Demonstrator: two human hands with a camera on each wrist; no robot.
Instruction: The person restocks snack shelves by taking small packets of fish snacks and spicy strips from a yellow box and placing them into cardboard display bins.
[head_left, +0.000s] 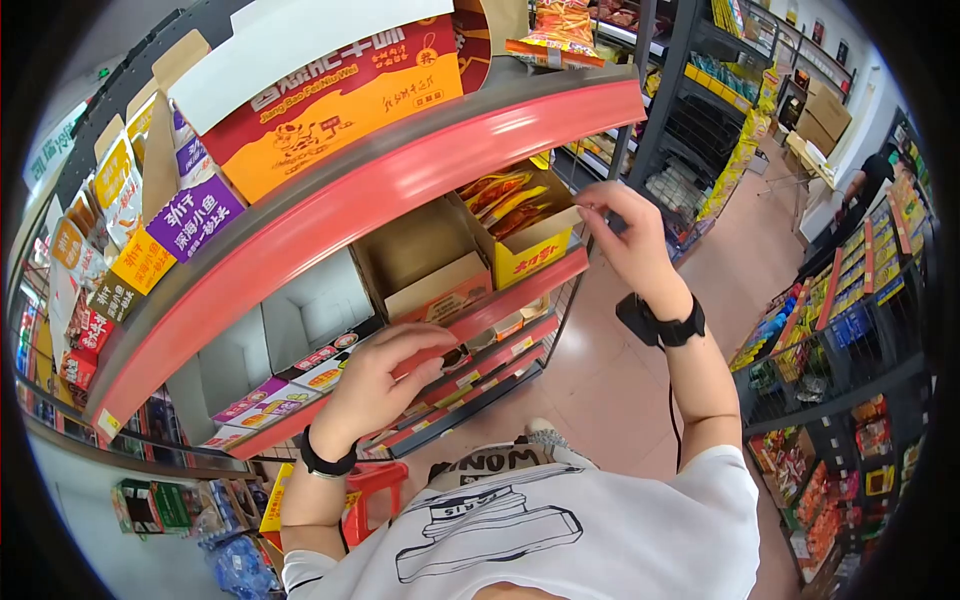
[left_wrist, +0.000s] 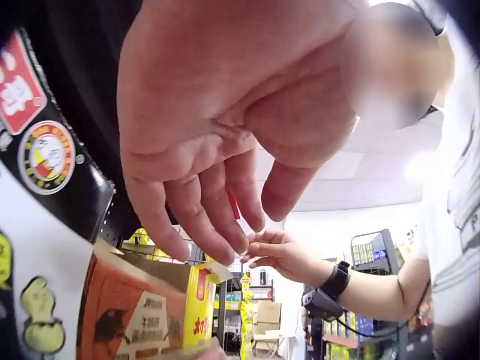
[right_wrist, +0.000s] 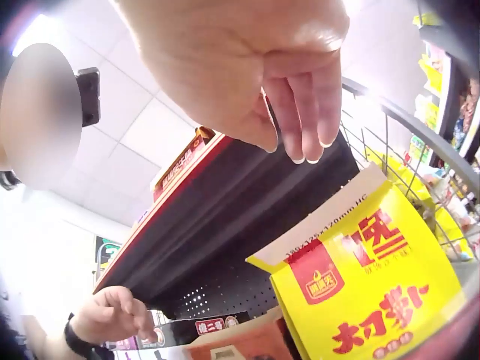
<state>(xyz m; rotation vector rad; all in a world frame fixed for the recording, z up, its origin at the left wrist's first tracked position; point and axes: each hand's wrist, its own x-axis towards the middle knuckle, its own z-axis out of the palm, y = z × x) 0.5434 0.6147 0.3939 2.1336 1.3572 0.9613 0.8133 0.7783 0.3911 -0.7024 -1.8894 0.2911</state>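
Note:
My right hand (head_left: 632,240) hovers at the outer end of a red-edged shelf, fingers loosely bent beside the raised flap of a yellow snack box (head_left: 530,262). In the right wrist view its fingertips (right_wrist: 311,154) hang above that white flap, nothing between them. Orange-red snack packets (head_left: 505,200) stand in the yellow box. Lower left, my left hand (head_left: 385,375) is in front of the shelf edge, palm down, fingers relaxed and holding nothing. Nearest to it is an open orange-brown carton (head_left: 440,290), its bare cardboard inside showing. The left wrist view shows the left fingers (left_wrist: 199,217) slightly spread.
White-lined open cartons (head_left: 310,310) stand left on the same shelf. Above, a broad red shelf lip (head_left: 400,185) overhangs, bearing a red-and-orange box (head_left: 330,110) and purple packs (head_left: 195,215). A red plastic stool (head_left: 380,490) is low left. Stocked racks (head_left: 840,300) line the right.

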